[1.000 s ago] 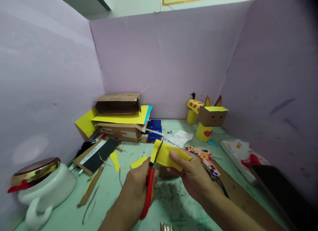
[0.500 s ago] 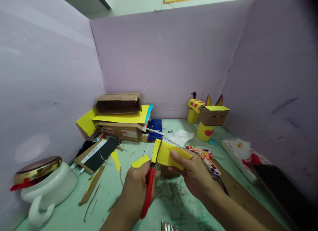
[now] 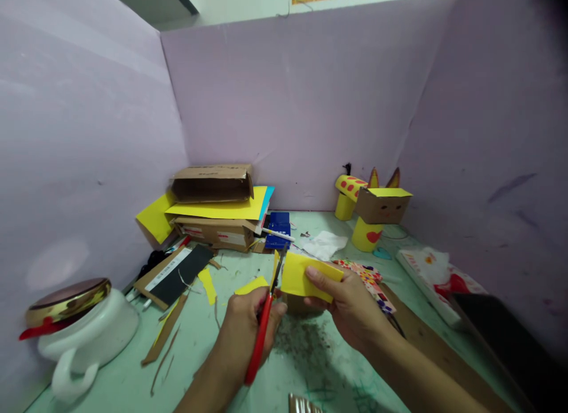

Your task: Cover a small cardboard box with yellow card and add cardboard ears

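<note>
My left hand is closed around red-handled scissors, whose blades point away from me. In my right hand a piece of yellow paper is pinched, thumb on top and fingers beneath. The blades lie just left of the paper's left edge, with a gap between. A narrow yellow strip stands tilted beside the blades, apart from the larger piece; whether the left fingers touch it, I cannot tell. Below the paper a brown object shows, partly hidden. Another yellow scrap lies beyond my left hand.
A white mug with a gold lid stands at the left. Cardboard boxes and yellow sheets are stacked at the back. A cardboard animal figure stands at the back right, behind a white tray. Cardboard strips lie on the left.
The strip at the paper's left edge has come apart from the larger piece and turned narrow-side on. The scissors have shifted slightly left and toward me.
</note>
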